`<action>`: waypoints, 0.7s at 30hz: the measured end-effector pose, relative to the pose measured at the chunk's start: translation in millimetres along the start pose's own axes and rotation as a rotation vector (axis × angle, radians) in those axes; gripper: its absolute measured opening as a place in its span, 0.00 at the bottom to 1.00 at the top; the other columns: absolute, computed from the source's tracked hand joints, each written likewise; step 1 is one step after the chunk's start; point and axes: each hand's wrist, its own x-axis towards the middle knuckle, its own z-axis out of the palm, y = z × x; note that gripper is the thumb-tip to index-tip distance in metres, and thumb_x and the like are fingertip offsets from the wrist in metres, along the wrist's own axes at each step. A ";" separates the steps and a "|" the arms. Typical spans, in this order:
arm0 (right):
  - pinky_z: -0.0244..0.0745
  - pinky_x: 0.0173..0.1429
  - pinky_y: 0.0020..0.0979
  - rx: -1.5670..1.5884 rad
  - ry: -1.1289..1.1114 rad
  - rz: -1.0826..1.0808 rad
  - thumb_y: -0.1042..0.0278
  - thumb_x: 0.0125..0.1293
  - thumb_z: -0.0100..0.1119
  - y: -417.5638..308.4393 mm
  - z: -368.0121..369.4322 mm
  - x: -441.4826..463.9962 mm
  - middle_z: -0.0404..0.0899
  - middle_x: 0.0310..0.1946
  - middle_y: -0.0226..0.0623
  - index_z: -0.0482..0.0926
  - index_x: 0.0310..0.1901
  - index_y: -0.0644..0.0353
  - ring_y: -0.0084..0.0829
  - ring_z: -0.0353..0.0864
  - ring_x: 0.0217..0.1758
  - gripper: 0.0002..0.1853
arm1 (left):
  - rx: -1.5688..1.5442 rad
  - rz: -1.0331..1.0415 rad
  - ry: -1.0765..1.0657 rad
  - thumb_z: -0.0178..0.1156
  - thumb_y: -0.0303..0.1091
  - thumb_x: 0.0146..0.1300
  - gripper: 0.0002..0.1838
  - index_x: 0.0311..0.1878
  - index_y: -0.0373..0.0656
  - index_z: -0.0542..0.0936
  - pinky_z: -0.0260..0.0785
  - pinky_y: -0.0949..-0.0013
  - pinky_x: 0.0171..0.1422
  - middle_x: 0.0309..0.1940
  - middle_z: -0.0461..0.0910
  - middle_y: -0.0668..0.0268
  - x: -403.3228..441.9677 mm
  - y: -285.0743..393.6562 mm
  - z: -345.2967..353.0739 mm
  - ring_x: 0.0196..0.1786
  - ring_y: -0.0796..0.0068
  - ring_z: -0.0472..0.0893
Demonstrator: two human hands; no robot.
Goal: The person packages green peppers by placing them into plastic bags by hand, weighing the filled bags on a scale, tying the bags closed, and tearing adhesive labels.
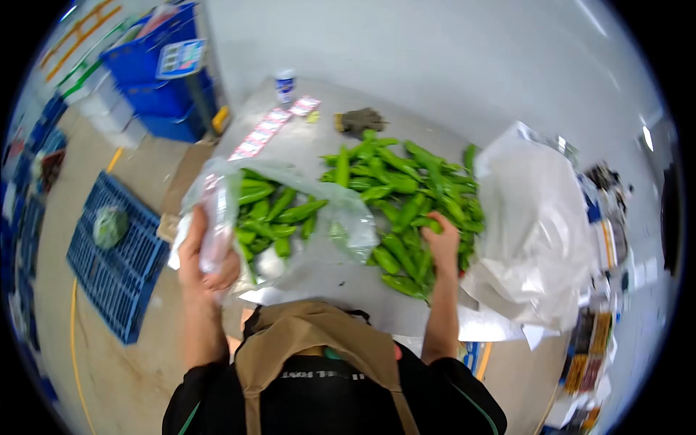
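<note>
Long green peppers (395,181) lie in a heap on the metal table (348,279). My right hand (444,243) is at the near right side of this heap, its fingers closed round a green pepper (433,226). On the left, my left hand (205,254) grips the gathered edge of a clear plastic bag (217,190). The bag is spread open towards the heap, with several green peppers (272,210) inside it. Part of my left fingers is hidden behind the bunched plastic.
A large white sack (533,239) stands right of the heap. Along the back are a glove (360,120), a strip of labels (261,134) and a small blue-white tub (285,85). Blue crates (163,94) and a blue pallet (119,268) with a wrapped green bundle (110,227) are on the left.
</note>
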 end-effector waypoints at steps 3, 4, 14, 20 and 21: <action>0.69 0.34 0.23 0.524 -0.419 -0.037 0.79 0.52 0.57 -104.2 -17.5 -26.0 0.77 0.31 0.27 0.77 0.47 0.64 0.18 0.72 0.28 0.18 | 0.087 -0.075 -0.122 0.31 0.61 0.69 0.34 0.28 0.40 0.73 0.43 0.76 0.05 0.02 0.57 0.69 5.8 6.0 -3.1 0.02 0.81 0.52; 0.69 0.35 0.23 0.593 -0.599 -0.123 0.78 0.52 0.59 -127.5 -15.0 -32.6 0.77 0.32 0.28 0.77 0.48 0.65 0.18 0.72 0.29 0.18 | 0.095 -0.075 -0.180 0.32 0.60 0.69 0.33 0.31 0.40 0.74 0.43 0.76 0.05 0.05 0.61 0.67 8.8 5.8 -3.3 0.02 0.81 0.53; 0.71 0.50 0.33 0.223 -0.276 -0.698 0.66 0.59 0.60 -186.9 187.4 -53.4 0.74 0.46 0.46 0.69 0.57 0.65 0.41 0.76 0.46 0.25 | 0.014 0.057 0.112 0.28 0.62 0.69 0.38 0.29 0.33 0.72 0.44 0.79 0.03 0.02 0.59 0.69 -2.8 -6.8 30.2 0.02 0.83 0.55; 0.61 0.64 0.41 -0.058 -0.002 -0.504 0.68 0.47 0.69 -96.1 86.3 -58.4 0.69 0.54 0.46 0.70 0.56 0.60 0.48 0.66 0.60 0.31 | 0.030 0.014 -0.284 0.27 0.59 0.71 0.36 0.24 0.33 0.67 0.50 0.80 0.04 0.04 0.63 0.64 -5.2 11.8 -6.5 0.02 0.80 0.59; 0.61 0.64 0.42 -0.206 0.018 -0.338 0.68 0.43 0.72 -80.2 59.6 -53.9 0.64 0.58 0.50 0.67 0.59 0.58 0.50 0.63 0.62 0.38 | 0.025 0.021 -0.272 0.27 0.59 0.71 0.36 0.25 0.33 0.67 0.50 0.80 0.04 0.04 0.63 0.63 -2.9 8.6 -5.1 0.02 0.80 0.59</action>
